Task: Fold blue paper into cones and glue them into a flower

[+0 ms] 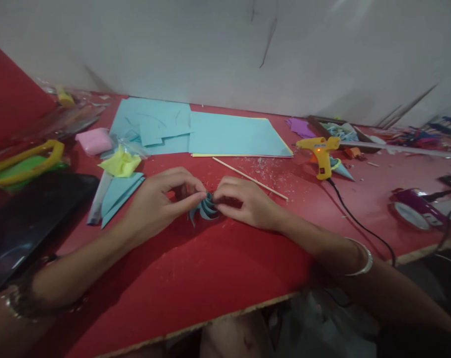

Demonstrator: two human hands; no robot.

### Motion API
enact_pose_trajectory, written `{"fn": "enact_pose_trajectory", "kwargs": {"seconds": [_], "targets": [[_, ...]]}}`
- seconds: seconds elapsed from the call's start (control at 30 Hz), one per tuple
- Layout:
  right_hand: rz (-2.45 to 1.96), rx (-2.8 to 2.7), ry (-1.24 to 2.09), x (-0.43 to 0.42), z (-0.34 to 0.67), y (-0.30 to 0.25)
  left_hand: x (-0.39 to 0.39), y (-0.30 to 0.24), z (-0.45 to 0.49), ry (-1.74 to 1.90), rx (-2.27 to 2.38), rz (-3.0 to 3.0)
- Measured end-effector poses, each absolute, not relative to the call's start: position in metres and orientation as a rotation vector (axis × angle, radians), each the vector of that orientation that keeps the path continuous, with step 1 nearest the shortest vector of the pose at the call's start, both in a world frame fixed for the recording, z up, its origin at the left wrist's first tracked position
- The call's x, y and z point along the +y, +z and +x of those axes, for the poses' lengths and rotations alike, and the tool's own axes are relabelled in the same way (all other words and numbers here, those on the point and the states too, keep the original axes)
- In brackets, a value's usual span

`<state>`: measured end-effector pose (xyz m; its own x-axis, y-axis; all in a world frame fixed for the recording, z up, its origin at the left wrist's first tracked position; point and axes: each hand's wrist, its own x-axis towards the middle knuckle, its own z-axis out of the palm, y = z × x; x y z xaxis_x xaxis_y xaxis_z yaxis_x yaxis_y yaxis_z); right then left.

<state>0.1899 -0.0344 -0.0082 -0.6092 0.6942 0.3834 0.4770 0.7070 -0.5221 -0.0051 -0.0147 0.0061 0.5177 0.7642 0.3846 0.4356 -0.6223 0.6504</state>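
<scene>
Between my two hands, just above the red table, is a small blue paper piece with curled, petal-like strips (207, 209). My left hand (173, 194) pinches its left upper edge between thumb and forefinger. On the other side, the fingers of my right hand (244, 201) are closed on its right edge. The strips hang down and curve below my fingertips; its top is partly hidden by them. A thin wooden stick (251, 179) lies on the table behind my right hand.
Blue paper sheets (233, 132) lie along the wall. A yellow glue gun (323, 154) with a lit orange light rests at the right, its cord running forward. Folded blue paper (119, 196), yellow crumpled paper (121, 161) and a black item (35, 219) are at the left.
</scene>
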Motion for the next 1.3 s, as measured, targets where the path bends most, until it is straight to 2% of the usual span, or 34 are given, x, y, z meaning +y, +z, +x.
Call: {"fn": "enact_pose_trajectory", "kwargs": {"seconds": [0.73, 0.97, 1.17, 1.3], "targets": [[-0.884, -2.359, 0.523, -0.034, 0.188, -0.006, -0.018, 0.008, -0.001, 0.857, 1.020, 2.270], [-0.879, -2.338, 0.448, -0.032, 0.192, -0.008, -0.012, -0.003, -0.008, 1.148, 0.943, 2.138], [-0.815, -2.206, 0.329, -0.031, 0.193, -0.008, -0.006, -0.004, -0.015, 1.083, 0.913, 2.489], [-0.800, -2.136, 0.155, -0.034, 0.194, -0.005, -0.008, -0.004, -0.014, 1.230, 0.775, 2.769]]}}
